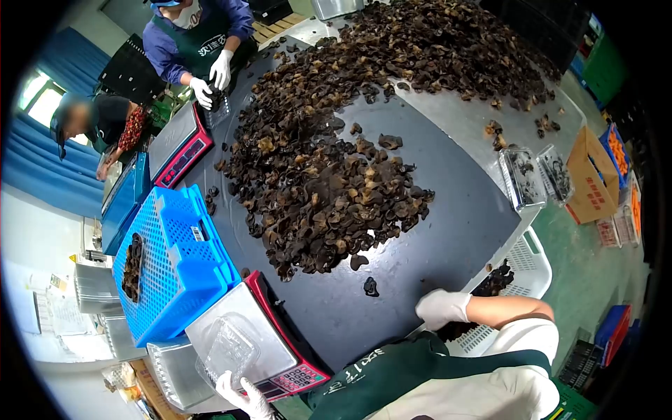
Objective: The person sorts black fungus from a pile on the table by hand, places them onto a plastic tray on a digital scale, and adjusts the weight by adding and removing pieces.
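My left hand (241, 396), in a white glove, has its fingers apart beside a clear plastic box (232, 344). That box lies on the metal plate of a red scale (281, 329); whether my fingertips touch it is unclear. At the near table edge, my right hand (444, 309) looks curled, its fingertips hidden and its white glove facing up. Under my right forearm is a white basket (535, 262) with dark wood ear mushrooms (495, 278) in it. A large heap of wood ear mushrooms (329, 203) covers much of the dark tabletop (455, 175).
Blue crates (178, 241) stand left of the table, with some mushrooms on top. Another red scale (183, 143) sits beyond them. A gloved person (199, 49) handles a clear box across the table; another person (105, 126) bends at far left. Plastic boxes (523, 178) lie at right.
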`<action>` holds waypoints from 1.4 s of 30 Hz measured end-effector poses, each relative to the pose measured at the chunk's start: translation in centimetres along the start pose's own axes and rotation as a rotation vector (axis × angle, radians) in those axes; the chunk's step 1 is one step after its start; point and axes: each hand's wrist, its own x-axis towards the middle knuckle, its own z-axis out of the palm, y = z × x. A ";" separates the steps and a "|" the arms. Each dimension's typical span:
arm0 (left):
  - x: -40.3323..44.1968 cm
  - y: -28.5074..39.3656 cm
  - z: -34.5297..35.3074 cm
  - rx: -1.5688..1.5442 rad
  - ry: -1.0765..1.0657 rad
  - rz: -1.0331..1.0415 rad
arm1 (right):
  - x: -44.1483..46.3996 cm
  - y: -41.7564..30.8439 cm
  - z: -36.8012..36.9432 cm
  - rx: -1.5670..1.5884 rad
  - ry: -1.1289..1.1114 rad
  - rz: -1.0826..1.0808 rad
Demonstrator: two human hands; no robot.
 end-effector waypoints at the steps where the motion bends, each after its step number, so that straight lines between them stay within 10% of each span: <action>1: 0.8 3.8 1.4 -0.012 0.056 0.077 | -0.5 0.3 1.1 0.027 -0.161 -0.054; 2: 1.5 5.9 2.4 -0.022 0.113 0.155 | -0.6 0.7 1.2 0.189 -0.471 0.027; 4: 2.5 8.3 4.8 -0.064 -0.071 0.224 | -2.7 0.6 -2.4 0.234 -0.307 0.022; 7: 5.7 12.7 11.4 -0.277 -0.122 0.232 | -0.2 3.1 -5.1 0.214 0.897 -0.220; 12: 11.0 16.7 21.8 -0.027 -0.176 0.207 | 5.1 3.1 -12.0 -0.054 1.453 -0.119; 15: 11.5 17.3 24.9 0.203 -0.276 0.035 | 8.1 1.8 -11.4 -0.037 1.285 0.197; 24: 2.1 15.3 20.6 -0.145 -0.297 0.510 | 5.1 -1.5 -3.3 -0.019 1.176 -0.310; 30: 6.4 15.7 22.4 0.071 -0.244 0.262 | 6.0 -0.7 -7.1 -0.015 1.408 0.057; 42: -0.8 12.2 17.8 -0.193 -0.494 0.312 | 4.4 -1.8 -2.3 0.082 1.056 -0.330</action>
